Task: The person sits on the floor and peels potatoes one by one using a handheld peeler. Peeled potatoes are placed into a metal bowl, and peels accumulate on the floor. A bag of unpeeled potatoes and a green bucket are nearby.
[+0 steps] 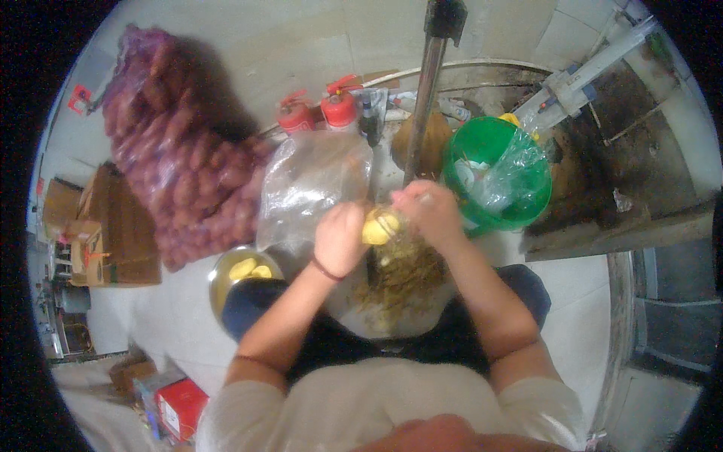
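Observation:
My left hand [340,234] grips a peeled yellow potato [379,227]. Close to its right side is my right hand [432,212], closed on a small tool, probably a peeler, whose blurred pinkish end [402,199] shows by the fingers. Brown and yellow peelings [401,279] lie heaped below both hands, between the knees. By the left knee, a metal bowl [216,291] holds several peeled potatoes [248,269].
A large purple mesh sack of potatoes [186,169] leans at the left, beside a clear plastic bag [313,181]. Two red fire extinguishers [339,110] stand ahead. A metal pole [425,101] rises near a green bucket [491,217] with plastic inside. Cardboard boxes [130,231] stand far left.

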The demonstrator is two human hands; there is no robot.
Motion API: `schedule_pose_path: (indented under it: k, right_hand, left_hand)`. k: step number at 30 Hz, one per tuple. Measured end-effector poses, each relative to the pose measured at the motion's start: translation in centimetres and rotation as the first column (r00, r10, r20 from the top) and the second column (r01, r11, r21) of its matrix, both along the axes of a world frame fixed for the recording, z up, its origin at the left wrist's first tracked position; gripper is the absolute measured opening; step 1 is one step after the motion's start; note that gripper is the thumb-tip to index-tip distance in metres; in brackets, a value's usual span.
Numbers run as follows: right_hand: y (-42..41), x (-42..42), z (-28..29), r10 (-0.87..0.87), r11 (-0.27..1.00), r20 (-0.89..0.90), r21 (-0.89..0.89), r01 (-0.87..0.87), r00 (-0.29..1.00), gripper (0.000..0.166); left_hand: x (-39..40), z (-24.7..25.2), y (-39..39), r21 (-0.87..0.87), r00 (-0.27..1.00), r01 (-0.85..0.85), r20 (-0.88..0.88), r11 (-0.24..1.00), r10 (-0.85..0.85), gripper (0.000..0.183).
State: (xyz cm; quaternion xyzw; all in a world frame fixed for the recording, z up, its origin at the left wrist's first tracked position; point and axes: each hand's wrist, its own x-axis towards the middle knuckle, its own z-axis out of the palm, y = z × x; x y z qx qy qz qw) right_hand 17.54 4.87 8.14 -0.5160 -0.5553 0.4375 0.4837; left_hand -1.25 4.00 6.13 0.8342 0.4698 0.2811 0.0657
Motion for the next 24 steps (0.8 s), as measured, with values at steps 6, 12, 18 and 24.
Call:
schedule_pose_path:
  k: [6,12,18,24]
  right_hand:
    - [0.5,0.6,1.6,-0.101,0.971,-0.176,-0.231,0.058,0.979,0.021]
    - [0.1,0.9,2.7,-0.071,0.958,-0.342,-0.286,-0.032,0.937,0.024]
    - [0.4,0.9,1.4,-0.045,0.972,-0.200,-0.233,-0.003,0.979,0.020]
    - [1.0,0.8,1.2,-0.103,0.971,-0.200,-0.231,0.056,0.974,0.018]
  left_hand:
    - [-0.3,-0.1,0.1,0.115,0.994,0.097,0.047,0.989,-0.103,0.038]
    - [-0.5,0.7,0.0,0.074,0.993,0.102,0.055,0.992,-0.106,0.034]
    - [-0.7,0.0,-0.1,0.127,0.977,0.155,0.129,0.980,-0.171,0.031]
    - [-1.2,-1.1,0.0,0.208,0.950,0.165,0.228,0.964,-0.212,0.035]
